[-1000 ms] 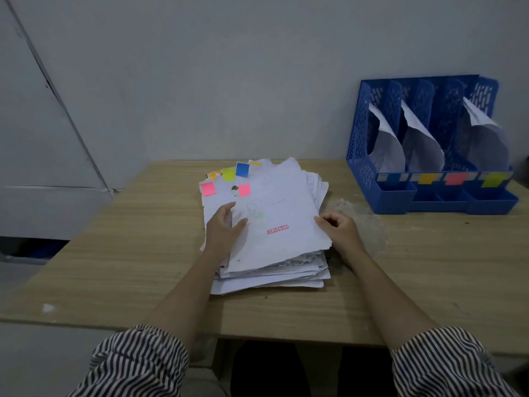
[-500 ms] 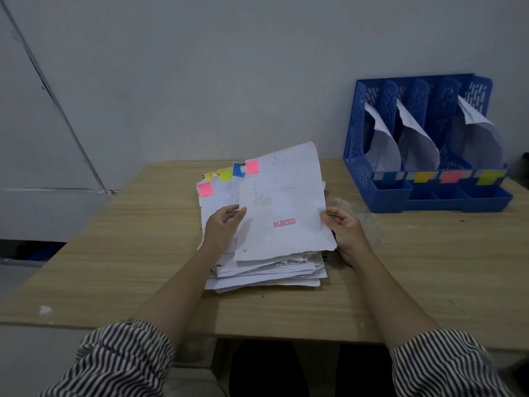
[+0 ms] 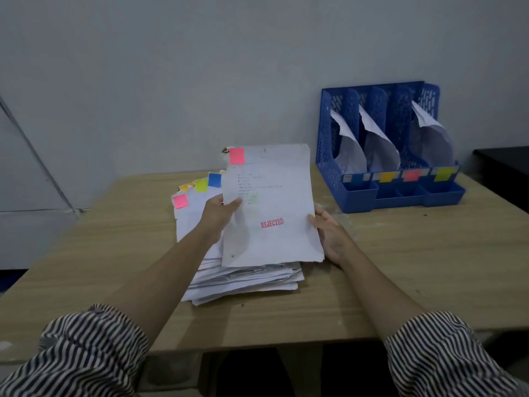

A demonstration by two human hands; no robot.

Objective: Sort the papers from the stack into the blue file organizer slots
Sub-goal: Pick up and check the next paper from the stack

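While both hands hold it up off the stack, the top sheet [image 3: 272,207] faces the person, tilted back, red REJECTED stamp [image 3: 272,223] low on the page, pink sticky tab [image 3: 237,156] at its top left corner. Left hand [image 3: 219,214] pinches the sheet's left edge, thumb on the front, fingers hidden behind. Right hand [image 3: 329,234] is at the right edge near the lower corner, thumb tip on the front of the page, fingers curled behind it. Sheet's bottom edge sits just above the paper stack [image 3: 243,277], can't tell if it touches. Stack is messy, fanned, lying flat mid-table [image 3: 429,267], with tabs sticking out at its far left: pink [image 3: 180,201], yellow [image 3: 184,187], green [image 3: 201,185], blue [image 3: 214,179]. Blue file organizer [image 3: 380,144] stands at the table's far right against the wall, well apart from the stack, four upright slots. Three of them hold a curled white sheet each: first slot [image 3: 347,150], second [image 3: 379,144], fourth [image 3: 432,136]; third slot's contents not visible. Front lip has colour labels: blue [image 3: 356,177], yellow [image 3: 387,177], pink [image 3: 411,175], green [image 3: 443,173]. Striped sleeves [image 3: 86,353] pushed up on both forearms. Dark surface [image 3: 503,173] at the right edge beyond the table.
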